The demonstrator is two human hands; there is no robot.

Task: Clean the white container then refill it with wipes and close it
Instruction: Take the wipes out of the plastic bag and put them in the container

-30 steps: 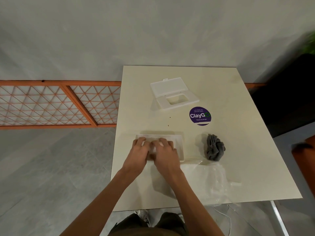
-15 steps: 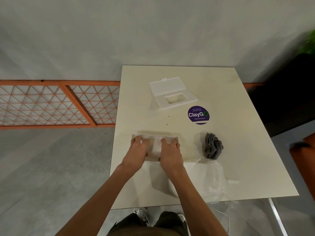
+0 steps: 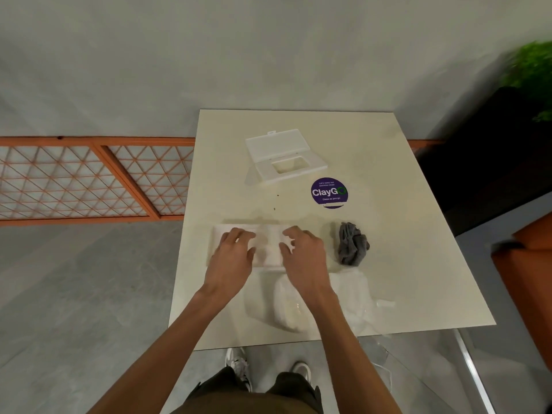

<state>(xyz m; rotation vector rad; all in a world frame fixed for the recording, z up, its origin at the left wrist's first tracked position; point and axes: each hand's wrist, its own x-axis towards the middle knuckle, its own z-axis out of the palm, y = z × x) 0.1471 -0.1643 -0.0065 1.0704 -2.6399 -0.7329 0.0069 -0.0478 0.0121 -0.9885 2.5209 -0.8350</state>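
I have both hands down on the container point(image 3: 219, 231), which lies flat on the table point(image 3: 418, 234) near its front-left edge. My left hand point(image 3: 234, 255) rests over the container's left end with its fingers spread and fairly straight, clasping nothing that I can see. My right hand point(image 3: 303, 255) covers the right end, fingertips bent down onto the wipes point(image 3: 268, 246). I cannot tell whether they pinch the stack or only press on it. The wipes sit inside the container and show in the gap between my two hands. Just right of the right hand, not touching it, lies the crumpled grey cloth point(image 3: 352, 248). Under the right wrist, on my side of it, the clear wrapper point(image 3: 355, 294) lies flattened on the table. Well beyond both hands the lid point(image 3: 277, 147) lies with its flap open. The round purple sticker point(image 3: 329, 192) sits beyond the right hand, between lid and cloth.
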